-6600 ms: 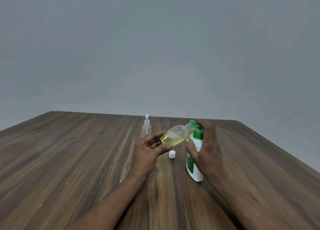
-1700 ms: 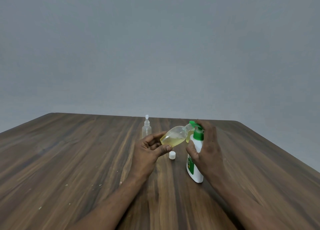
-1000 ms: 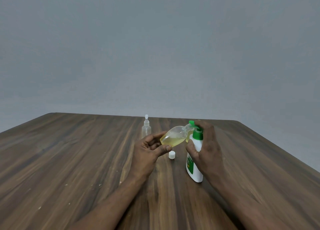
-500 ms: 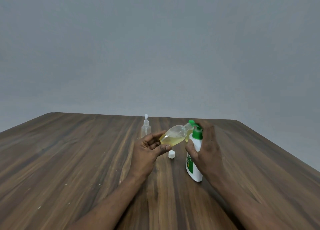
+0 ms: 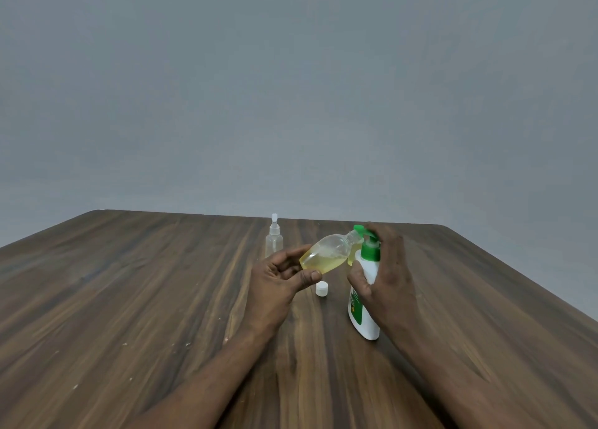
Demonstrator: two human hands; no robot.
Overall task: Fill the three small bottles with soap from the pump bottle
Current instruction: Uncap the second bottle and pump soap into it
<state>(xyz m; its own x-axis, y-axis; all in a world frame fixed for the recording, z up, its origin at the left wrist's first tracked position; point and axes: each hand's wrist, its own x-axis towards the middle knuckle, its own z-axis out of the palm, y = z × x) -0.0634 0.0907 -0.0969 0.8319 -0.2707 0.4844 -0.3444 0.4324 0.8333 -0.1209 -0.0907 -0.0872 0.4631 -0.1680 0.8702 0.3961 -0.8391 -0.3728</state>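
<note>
My left hand [image 5: 278,283] holds a small clear bottle [image 5: 326,256], tilted with its open neck against the green nozzle of the pump bottle [image 5: 364,302]. Yellow soap fills about half of the small bottle. My right hand [image 5: 386,276] wraps the white pump bottle, with fingers over its green pump head. The pump bottle stands on the wooden table [image 5: 129,299]. A small white cap [image 5: 322,289] lies on the table between my hands. A clear spray bottle [image 5: 274,237] stands upright behind my left hand. A third small bottle is not visible.
The table's far edge runs just behind the spray bottle, and its right edge slants down to the right. A plain grey wall [image 5: 291,105] rises behind it. Small pale specks dot the wood near my left forearm.
Almost nothing differs; both hands keep the same hold and place, with only slight movement at the pump head.
</note>
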